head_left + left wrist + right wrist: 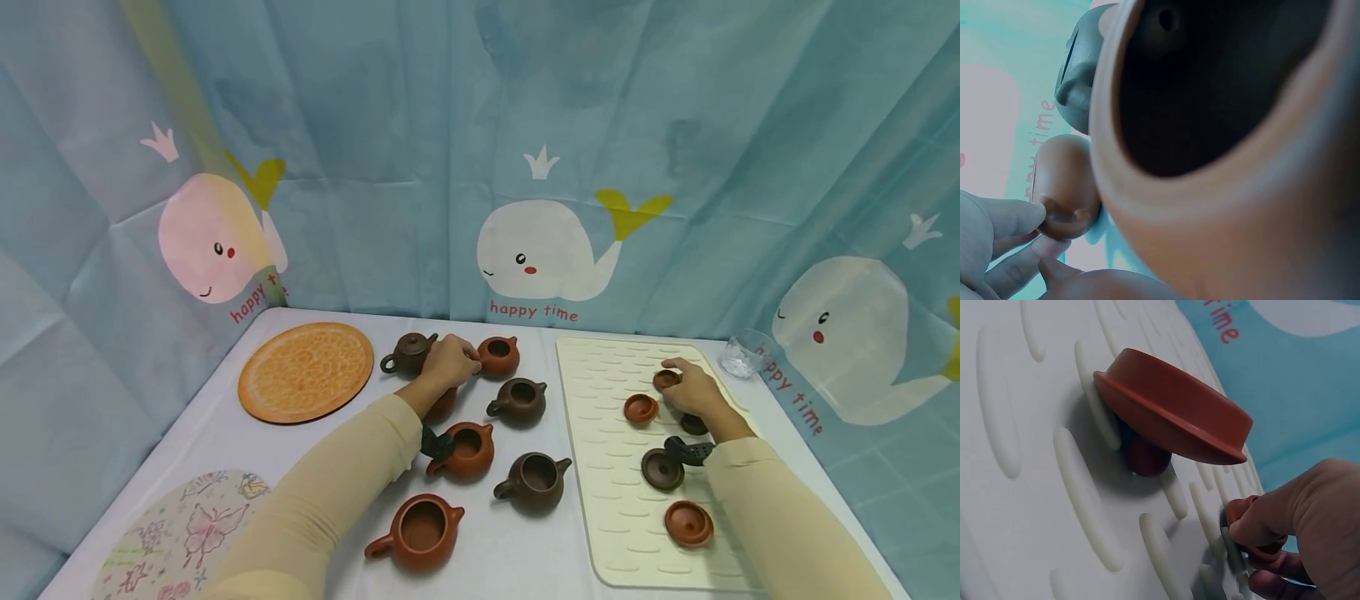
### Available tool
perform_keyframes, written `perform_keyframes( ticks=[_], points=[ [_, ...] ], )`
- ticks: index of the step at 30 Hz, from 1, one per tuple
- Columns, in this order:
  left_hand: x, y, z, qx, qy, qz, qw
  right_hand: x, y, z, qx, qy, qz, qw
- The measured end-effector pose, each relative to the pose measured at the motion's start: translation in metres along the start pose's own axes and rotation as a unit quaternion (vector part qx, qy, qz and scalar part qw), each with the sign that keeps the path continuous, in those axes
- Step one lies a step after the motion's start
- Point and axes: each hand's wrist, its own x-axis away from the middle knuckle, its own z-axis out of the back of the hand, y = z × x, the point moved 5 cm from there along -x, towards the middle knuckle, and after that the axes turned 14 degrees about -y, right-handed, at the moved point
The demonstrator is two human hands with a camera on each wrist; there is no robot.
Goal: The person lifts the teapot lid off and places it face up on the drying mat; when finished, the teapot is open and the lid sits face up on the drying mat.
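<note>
My left hand (450, 363) holds the handle of a small reddish-brown lidless teapot (498, 357) at the back of the table. In the left wrist view, thumb and fingers pinch that teapot's handle (1063, 212). Beside it stands a dark brown teapot (411, 357) with its lid on. On the cream mat, my right hand (697, 392) pinches the edge of a reddish-brown lid (665, 381), also seen in the right wrist view (1272, 544). Close by lie another reddish lid (641, 409), knob down, and a dark lid (693, 425), partly hidden by the hand.
Several more lidless teapots stand mid-table, including a dark one (522, 402) and a reddish one (422, 533). A dark lid (656, 475) and a reddish lid (689, 524) lie on the mat (607, 508). An orange round mat (305, 372) and clear cup (742, 358) flank them.
</note>
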Motion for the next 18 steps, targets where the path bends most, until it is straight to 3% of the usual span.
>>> perform_keyframes(
  ticks=[13, 18],
  points=[
    [0.003, -0.002, 0.002, 0.002, -0.002, 0.0, 1.0, 0.01, 0.002, 0.005, -0.004, 0.006, -0.005, 1.0],
    [0.007, 0.003, 0.006, -0.005, 0.009, -0.021, 0.9997, 0.017, 0.002, 0.011, -0.016, 0.001, -0.008, 0.9998]
  ],
)
